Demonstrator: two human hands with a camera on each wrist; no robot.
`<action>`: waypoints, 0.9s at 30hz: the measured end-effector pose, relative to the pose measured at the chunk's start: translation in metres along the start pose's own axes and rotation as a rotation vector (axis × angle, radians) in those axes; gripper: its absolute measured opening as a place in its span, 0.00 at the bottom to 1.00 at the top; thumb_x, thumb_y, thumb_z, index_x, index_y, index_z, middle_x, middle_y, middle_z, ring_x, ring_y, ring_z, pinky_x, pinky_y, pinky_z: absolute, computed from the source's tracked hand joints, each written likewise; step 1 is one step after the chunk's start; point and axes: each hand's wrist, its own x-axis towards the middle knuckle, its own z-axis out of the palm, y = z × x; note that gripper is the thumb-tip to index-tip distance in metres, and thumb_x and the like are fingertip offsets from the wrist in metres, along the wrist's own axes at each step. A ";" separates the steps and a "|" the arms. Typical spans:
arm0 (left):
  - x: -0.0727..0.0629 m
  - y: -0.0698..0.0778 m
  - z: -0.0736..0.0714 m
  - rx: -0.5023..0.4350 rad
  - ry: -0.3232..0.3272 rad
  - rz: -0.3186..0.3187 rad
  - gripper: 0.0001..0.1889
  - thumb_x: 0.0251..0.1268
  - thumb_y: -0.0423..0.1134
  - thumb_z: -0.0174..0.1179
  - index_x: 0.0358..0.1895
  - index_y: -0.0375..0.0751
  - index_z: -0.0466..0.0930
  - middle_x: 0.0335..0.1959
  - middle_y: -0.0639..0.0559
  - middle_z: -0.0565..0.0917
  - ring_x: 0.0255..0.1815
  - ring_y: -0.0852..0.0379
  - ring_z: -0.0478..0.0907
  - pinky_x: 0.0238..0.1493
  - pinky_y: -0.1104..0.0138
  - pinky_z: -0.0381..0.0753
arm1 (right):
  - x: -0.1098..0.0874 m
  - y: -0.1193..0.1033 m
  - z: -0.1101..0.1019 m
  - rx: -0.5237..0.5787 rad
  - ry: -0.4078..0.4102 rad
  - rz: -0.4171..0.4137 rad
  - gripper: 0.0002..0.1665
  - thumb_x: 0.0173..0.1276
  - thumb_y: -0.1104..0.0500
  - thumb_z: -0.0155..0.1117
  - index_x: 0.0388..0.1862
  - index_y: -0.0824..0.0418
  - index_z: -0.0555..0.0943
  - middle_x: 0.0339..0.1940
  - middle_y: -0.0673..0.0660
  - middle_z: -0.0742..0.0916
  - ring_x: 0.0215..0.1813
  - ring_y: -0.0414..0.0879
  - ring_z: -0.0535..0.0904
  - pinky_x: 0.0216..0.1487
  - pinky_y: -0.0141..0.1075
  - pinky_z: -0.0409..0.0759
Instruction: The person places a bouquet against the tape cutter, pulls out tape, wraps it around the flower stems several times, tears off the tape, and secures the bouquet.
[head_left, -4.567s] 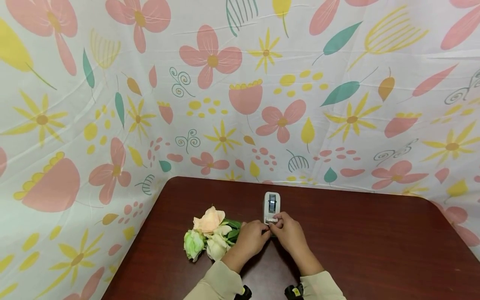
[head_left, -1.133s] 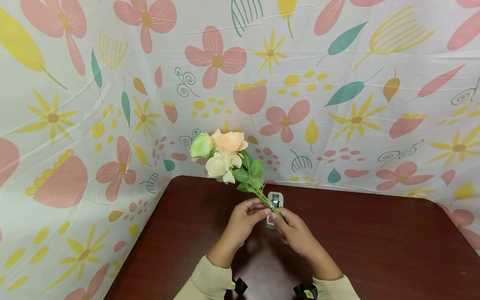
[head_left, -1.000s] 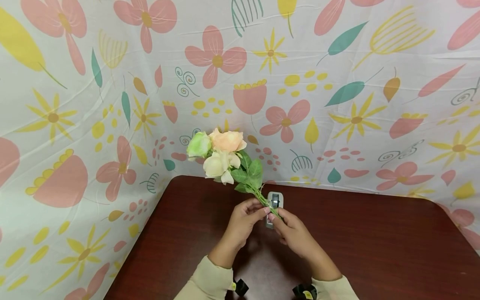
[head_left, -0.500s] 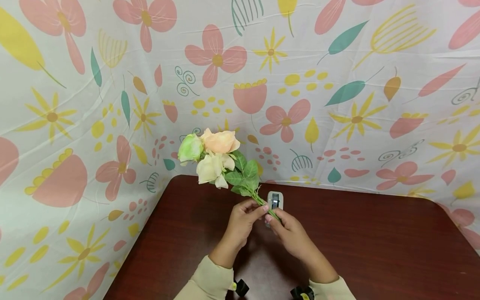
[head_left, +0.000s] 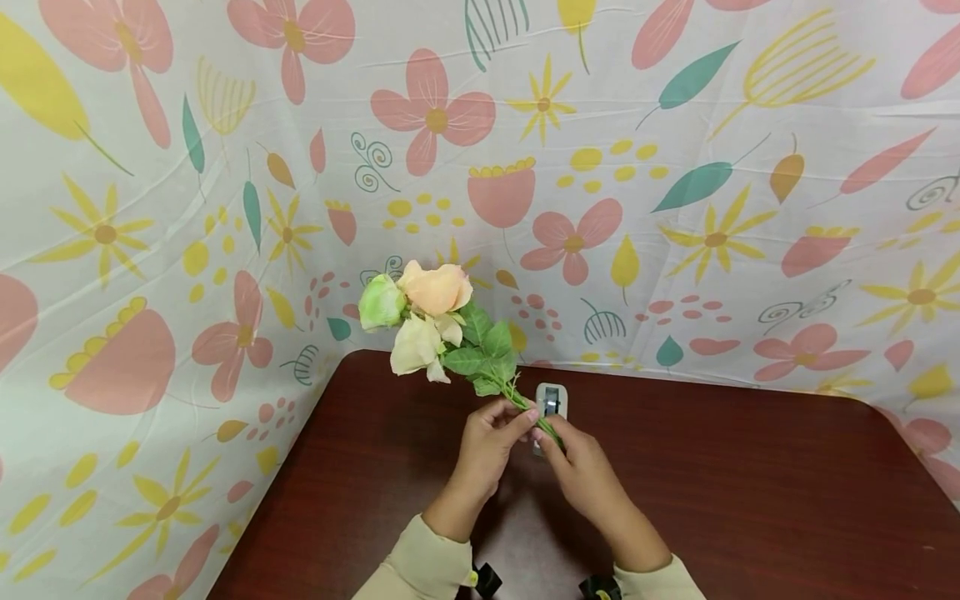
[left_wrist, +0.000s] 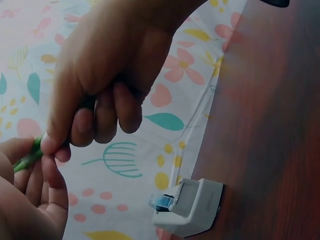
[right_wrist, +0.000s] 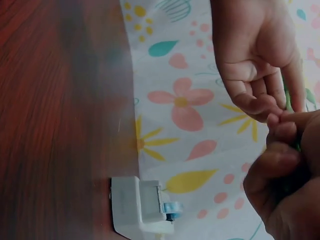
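A bouquet of artificial roses [head_left: 437, 289], with one peach, one green and one cream bloom, is held raised over the table and leans to the upper left. My left hand [head_left: 482, 442] pinches its green stems between thumb and fingers. Close below, my right hand [head_left: 581, 467] grips the lower stem ends, its thumb along them. Both hands nearly meet at the stems, and the fingers hide part of them. Behind the hands a white tape dispenser [head_left: 552, 400] stands on the table, partly covered in the head view; in the right wrist view the dispenser [right_wrist: 140, 207] shows whole.
The dark red-brown wooden table [head_left: 750, 475] has rounded far corners. A white cloth [head_left: 675, 250] printed with flowers and leaves hangs along its back and left sides. Black wrist straps [head_left: 487, 579] sit at the sleeve cuffs.
Earlier the roses lay on the table while both hands worked at the tape dispenser. Since then they have been lifted; in the last second the blooms have swung left and turned slightly.
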 end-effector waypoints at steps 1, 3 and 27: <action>0.000 0.000 0.001 -0.011 0.002 0.005 0.13 0.64 0.35 0.69 0.45 0.26 0.85 0.42 0.49 0.88 0.33 0.64 0.81 0.39 0.70 0.82 | 0.000 0.000 0.001 -0.037 0.020 -0.008 0.07 0.79 0.54 0.57 0.48 0.49 0.81 0.31 0.45 0.83 0.32 0.35 0.75 0.36 0.32 0.75; -0.001 0.000 0.002 -0.033 0.006 0.012 0.16 0.64 0.34 0.69 0.48 0.24 0.83 0.47 0.46 0.87 0.34 0.64 0.81 0.39 0.70 0.82 | 0.000 -0.001 0.002 -0.104 0.056 -0.019 0.06 0.78 0.54 0.58 0.48 0.48 0.81 0.31 0.46 0.82 0.30 0.34 0.72 0.34 0.32 0.73; 0.000 0.002 0.000 -0.077 0.031 0.003 0.25 0.64 0.28 0.66 0.64 0.31 0.73 0.42 0.43 0.86 0.38 0.61 0.83 0.44 0.69 0.84 | -0.002 -0.005 0.003 -0.156 0.040 -0.019 0.12 0.82 0.54 0.51 0.54 0.55 0.78 0.34 0.45 0.79 0.35 0.36 0.73 0.38 0.34 0.74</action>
